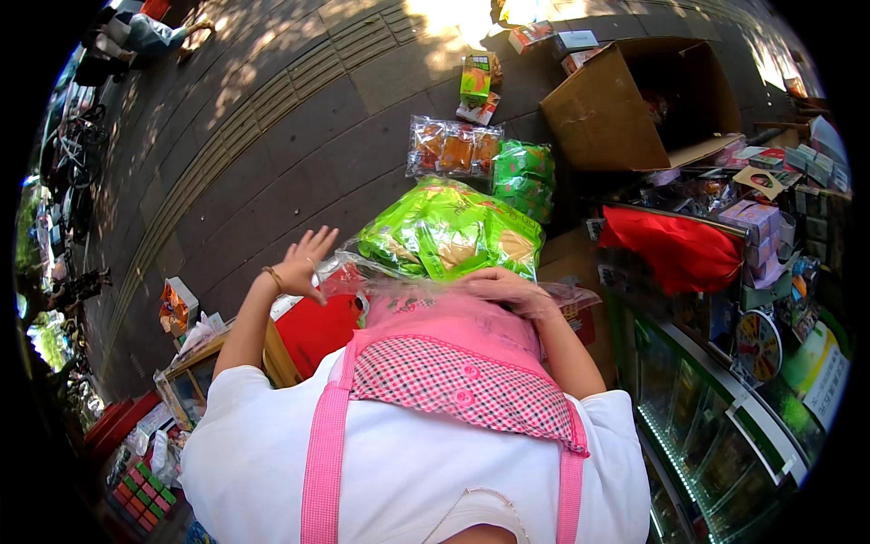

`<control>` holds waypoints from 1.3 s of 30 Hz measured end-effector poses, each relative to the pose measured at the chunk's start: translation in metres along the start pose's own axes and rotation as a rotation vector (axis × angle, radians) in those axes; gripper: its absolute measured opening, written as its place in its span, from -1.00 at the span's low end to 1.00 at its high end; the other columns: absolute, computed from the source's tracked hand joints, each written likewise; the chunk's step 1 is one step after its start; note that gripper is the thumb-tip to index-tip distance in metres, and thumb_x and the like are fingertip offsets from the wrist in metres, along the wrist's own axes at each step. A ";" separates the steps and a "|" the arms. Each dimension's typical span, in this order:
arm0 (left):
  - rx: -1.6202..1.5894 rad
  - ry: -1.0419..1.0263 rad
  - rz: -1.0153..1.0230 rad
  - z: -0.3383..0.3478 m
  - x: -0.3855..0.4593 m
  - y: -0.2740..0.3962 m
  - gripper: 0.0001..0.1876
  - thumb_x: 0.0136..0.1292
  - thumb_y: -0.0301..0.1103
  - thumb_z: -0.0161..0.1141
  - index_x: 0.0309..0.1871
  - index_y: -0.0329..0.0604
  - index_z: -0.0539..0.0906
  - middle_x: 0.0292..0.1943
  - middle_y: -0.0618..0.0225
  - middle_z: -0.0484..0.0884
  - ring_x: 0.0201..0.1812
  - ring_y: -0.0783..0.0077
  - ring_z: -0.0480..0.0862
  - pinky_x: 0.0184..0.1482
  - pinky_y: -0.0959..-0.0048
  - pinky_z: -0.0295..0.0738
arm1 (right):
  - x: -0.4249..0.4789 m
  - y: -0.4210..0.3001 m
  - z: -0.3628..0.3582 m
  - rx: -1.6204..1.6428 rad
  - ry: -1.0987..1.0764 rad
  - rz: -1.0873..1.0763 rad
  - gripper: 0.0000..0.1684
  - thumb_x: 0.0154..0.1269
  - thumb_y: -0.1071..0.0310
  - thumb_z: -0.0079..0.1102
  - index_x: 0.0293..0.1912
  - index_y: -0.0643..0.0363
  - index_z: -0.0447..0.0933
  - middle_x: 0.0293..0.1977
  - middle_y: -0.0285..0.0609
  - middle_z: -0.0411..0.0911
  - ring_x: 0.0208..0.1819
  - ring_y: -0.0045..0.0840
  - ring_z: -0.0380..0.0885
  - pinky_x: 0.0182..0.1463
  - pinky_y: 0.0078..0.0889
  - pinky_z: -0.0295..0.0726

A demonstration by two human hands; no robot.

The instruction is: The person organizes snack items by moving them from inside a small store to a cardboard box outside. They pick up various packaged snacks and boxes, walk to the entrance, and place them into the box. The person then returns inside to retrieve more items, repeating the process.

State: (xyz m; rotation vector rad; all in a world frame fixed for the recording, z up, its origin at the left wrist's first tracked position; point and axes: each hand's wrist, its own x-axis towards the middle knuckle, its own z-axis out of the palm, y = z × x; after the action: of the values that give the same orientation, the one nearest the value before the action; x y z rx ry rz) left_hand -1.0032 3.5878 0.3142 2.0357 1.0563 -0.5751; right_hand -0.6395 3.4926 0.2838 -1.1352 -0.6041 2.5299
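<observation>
A large clear plastic bag (452,228) full of bright green snack packets sits before me, against the front of my pink apron. My left hand (299,264) is held up at the left of the bag, fingers spread, close to its loose film edge; nothing shows in its palm. Across the near side of the bag lies my right hand (503,287), over the crumpled clear film; its fingertips are partly hidden, so a grip cannot be told. Beyond the bag are clear packs of orange-brown snacks (454,148) and green packets (523,178), both on the pavement.
An open cardboard carton (612,112) lies on its side at the far right. Several small boxes (476,78) are on the paving. To my right stand a glass display case (707,415) and a red cloth (669,251); a red surface (319,316) is at my left.
</observation>
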 end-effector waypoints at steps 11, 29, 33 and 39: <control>-1.794 0.035 -0.649 0.106 0.071 -0.011 -0.83 0.09 -0.32 0.08 -0.58 -0.09 0.45 -0.76 0.54 0.40 -0.83 0.73 0.27 -0.82 0.71 0.10 | -0.008 0.047 -0.033 0.420 0.000 -0.085 -0.41 0.14 0.00 -0.05 0.03 0.26 0.31 -0.05 -0.08 0.37 0.01 -0.42 0.31 0.07 -0.46 0.28; -1.542 -0.525 -0.715 0.112 0.104 -0.013 -0.61 0.17 -0.04 -0.01 -0.71 0.04 0.28 -0.86 0.66 0.11 -0.89 0.76 0.01 -0.83 0.71 0.02 | -0.042 0.088 -0.034 -0.766 1.383 0.155 -0.73 -0.13 0.28 0.09 -0.59 0.35 0.42 -0.56 0.00 0.47 -0.52 -0.41 0.49 -0.41 -0.43 0.45; -1.587 -0.639 -0.606 0.092 0.112 0.007 -0.72 0.20 -0.14 -0.04 -0.41 -0.17 0.51 -0.55 0.43 0.55 -0.61 0.62 0.48 -0.54 0.64 0.40 | -0.053 0.143 -0.095 -0.684 1.068 0.062 -0.73 -0.22 0.34 0.13 -0.46 0.34 0.45 -0.58 -0.06 0.48 -0.59 -0.56 0.46 -0.53 -0.51 0.39; -2.288 -0.202 -0.014 0.010 0.191 0.078 -0.65 0.20 -0.27 -0.19 -0.07 -0.32 0.40 -0.17 0.16 0.52 -0.18 0.27 0.54 -0.12 0.29 0.45 | -0.058 0.065 -0.143 0.489 0.847 -0.381 -0.78 -0.15 0.64 -0.06 -0.40 0.18 0.33 -0.56 -0.34 0.32 -0.60 -0.73 0.28 -0.60 -0.75 0.20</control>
State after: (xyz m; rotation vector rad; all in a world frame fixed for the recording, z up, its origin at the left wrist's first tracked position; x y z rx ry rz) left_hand -0.8328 3.6446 0.2120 -0.0789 0.7173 0.4479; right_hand -0.5000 3.4472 0.2036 -1.5324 0.0312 1.5317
